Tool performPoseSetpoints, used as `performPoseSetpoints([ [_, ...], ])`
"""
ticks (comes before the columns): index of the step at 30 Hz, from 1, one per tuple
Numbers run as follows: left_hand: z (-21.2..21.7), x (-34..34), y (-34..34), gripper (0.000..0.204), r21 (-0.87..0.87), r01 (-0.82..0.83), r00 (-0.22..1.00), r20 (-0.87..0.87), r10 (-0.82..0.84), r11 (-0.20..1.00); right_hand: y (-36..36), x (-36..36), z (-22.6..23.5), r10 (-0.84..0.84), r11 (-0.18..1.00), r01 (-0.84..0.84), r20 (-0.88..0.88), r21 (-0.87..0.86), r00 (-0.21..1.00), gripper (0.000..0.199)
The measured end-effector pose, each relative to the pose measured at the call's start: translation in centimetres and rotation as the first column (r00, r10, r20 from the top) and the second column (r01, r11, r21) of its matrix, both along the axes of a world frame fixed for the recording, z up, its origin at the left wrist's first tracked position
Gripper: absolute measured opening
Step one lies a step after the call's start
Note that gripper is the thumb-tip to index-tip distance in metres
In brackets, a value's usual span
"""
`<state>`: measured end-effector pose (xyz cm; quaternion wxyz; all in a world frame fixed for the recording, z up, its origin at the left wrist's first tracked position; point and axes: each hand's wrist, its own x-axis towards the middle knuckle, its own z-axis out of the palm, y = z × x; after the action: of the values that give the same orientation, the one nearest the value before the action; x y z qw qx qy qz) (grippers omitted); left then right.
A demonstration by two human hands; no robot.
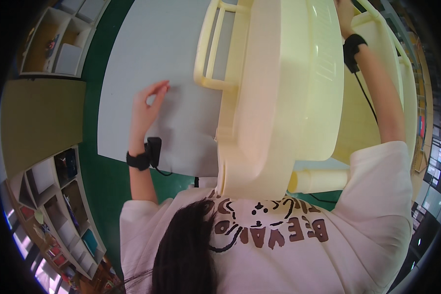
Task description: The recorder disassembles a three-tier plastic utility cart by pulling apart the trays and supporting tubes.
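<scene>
A large pale-yellow moulded plastic piece [259, 98], with a looped side rail [203, 54], extends from close to my chest to the upper edge of the view. I cannot make out its exact kind. My left hand [146, 105] is over the grey tabletop, left of the piece and apart from it; its fingers are loosely bent, the thumb stands a little off them, and nothing shows between them. My right arm reaches along the piece's right side. There my right hand [345, 17] is at its far right edge, with the fingers mostly hidden or cut off by the frame.
A second pale-yellow part [372, 93] with a curved rail lies beneath my right arm. Near my right sleeve is a pale-yellow cylinder [321, 180]. The grey table [127, 63] stands on a green floor [100, 181]. White shelves [59, 206] line the left side.
</scene>
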<state>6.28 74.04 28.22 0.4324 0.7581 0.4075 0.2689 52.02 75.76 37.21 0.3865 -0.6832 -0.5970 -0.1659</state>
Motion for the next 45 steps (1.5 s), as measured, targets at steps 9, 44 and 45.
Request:
performPoseSetpoints([
  [9, 6.0, 6.8, 5.7, 0.019, 0.311, 0.258, 0.966, -0.052, -0.255, 0.915, -0.9, 0.6, -4.1, 0.15, 0.667, -0.007, 0.125, -0.745, 0.981, 0.03],
  [44, 6.9, 16.8, 15.4, 0.04, 0.139, 0.473, 0.877, 0.011, -0.48, 0.87, -19.3, -12.7, 22.4, 0.086, 0.57, 0.359, 0.487, -0.739, 0.869, 0.031],
  [45, 8.0, 16.6, 14.8, 0.04, 0.122, 0.499, 0.865, -0.013, -0.501, 0.858, -20.2, -13.3, 23.2, 0.11, 0.605, 0.352, 0.513, -0.715, 0.852, 0.029],
])
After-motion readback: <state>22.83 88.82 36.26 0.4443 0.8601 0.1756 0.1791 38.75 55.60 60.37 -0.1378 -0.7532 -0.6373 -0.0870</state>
